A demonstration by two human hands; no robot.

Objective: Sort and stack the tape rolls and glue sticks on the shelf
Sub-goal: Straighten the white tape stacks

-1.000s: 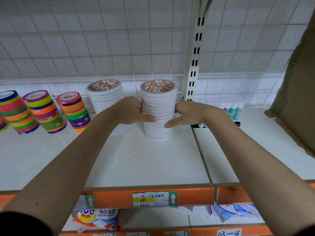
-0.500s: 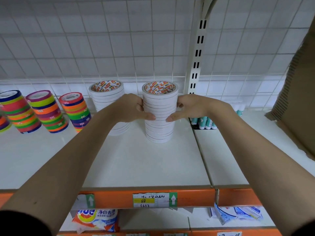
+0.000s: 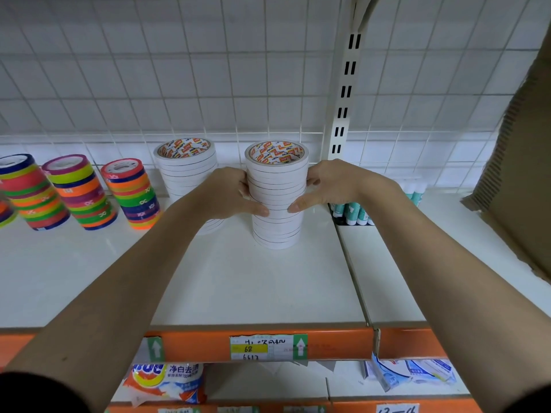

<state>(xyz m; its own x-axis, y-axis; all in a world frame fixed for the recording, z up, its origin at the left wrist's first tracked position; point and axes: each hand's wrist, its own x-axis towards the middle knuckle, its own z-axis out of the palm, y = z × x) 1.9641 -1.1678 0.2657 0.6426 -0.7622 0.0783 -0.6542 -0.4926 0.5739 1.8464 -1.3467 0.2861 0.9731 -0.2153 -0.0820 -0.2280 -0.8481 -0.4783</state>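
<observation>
Head view showed you in the stacking step, with both hands wrapped round the sides of the near white tape stack (image 3: 275, 201), which stood upright on the white shelf (image 3: 253, 287) just past centre, at about twelve o'clock. Your left hand (image 3: 231, 193) gripped its left flank, thumb lying across the front face and fingers (image 3: 242, 190) curled behind; your right hand (image 3: 331, 186) mirrored it on the right flank. Neither hand was spread wide; each was closed onto the column at mid height.

A second white tape stack (image 3: 187, 171) stood just beside it at eleven o'clock, partly hidden by your left wrist. Three coloured tape stacks (image 3: 79, 192) leaned in a row out at nine to ten o'clock. The glue sticks (image 3: 351, 214) stood upright at two o'clock, close behind your right wrist, beyond the seam in the shelf.

I judged the column to be loose rolls, so your next move called for even pressure from both sides, squaring the rolls flush. A one-sided push could shear the upper rolls off or knock the glue sticks over.
</observation>
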